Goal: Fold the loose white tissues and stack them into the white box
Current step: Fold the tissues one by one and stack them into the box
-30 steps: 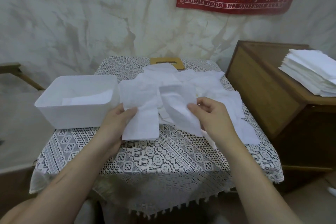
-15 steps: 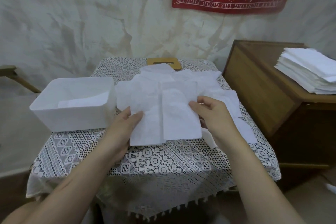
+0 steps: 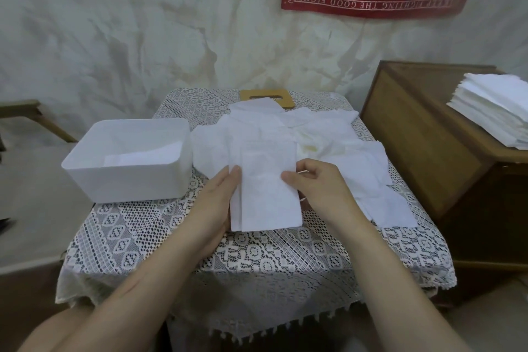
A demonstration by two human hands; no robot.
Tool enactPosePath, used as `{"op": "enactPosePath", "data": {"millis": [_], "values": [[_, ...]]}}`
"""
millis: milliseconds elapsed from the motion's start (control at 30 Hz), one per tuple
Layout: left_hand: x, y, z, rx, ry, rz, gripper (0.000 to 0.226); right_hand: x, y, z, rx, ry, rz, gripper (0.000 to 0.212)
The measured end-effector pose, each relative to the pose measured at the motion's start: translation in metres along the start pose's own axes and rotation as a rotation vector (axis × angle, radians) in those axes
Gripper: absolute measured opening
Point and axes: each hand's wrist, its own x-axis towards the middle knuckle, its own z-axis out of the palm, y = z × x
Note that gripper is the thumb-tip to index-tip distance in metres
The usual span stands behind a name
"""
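**Fold nearly closed, box comes next**

The folded tissue (image 3: 267, 191) lies just right of the white box (image 3: 128, 183). The left hand (image 3: 217, 203) rests straight-fingered along its left edge. The right hand (image 3: 317, 188) pinches its right edge, thumb on top. The next move is probably to press the crease, then lift it left into the box. Loose tissues (image 3: 317, 128) wait farther right.

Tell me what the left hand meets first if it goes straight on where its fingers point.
The left hand, at the left edge of the folded tissue, points away and slightly right: likely the pile of loose tissues just beyond, though depth is unclear.
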Motion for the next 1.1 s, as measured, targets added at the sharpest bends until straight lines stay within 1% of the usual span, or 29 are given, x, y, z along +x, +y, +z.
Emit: {"op": "enactPosePath", "data": {"millis": [133,333,500,600,667,733,800,900,1000,1100], "values": [[-0.001,0.000,0.001,0.010,-0.010,0.004,0.033,-0.001,-0.001,0.007,0.063,-0.015,0.027,0.016],[0.001,-0.004,-0.002,0.037,-0.016,0.021,0.029,0.001,0.000,0.015,0.034,-0.014,0.029,0.011],[0.002,-0.005,-0.005,0.076,-0.024,0.043,0.026,0.004,0.004,0.016,-0.018,0.015,0.003,0.010],[0.005,-0.006,-0.006,0.086,0.000,0.047,0.026,0.006,0.009,0.014,-0.132,0.050,-0.035,0.009],[0.005,-0.006,-0.007,0.089,0.018,0.043,0.027,0.007,0.008,0.014,-0.150,0.035,0.008,0.012],[0.005,-0.005,-0.007,0.089,0.025,0.039,0.027,0.006,0.007,0.013,-0.138,-0.014,0.068,0.022],[0.005,-0.005,-0.008,0.086,0.032,0.033,0.027,0.003,0.004,0.013,-0.097,-0.069,0.104,0.024],[0.007,-0.004,-0.010,0.097,0.051,0.025,0.027,0.003,0.004,0.013,-0.049,-0.087,0.101,0.012],[0.012,-0.001,-0.013,0.130,0.040,-0.004,0.026,0.007,0.005,0.017,-0.039,-0.064,0.071,0.012],[0.019,0.002,-0.018,0.172,0.059,-0.015,0.020,0.014,0.004,0.020,-0.073,-0.024,0.031,0.011]]}}
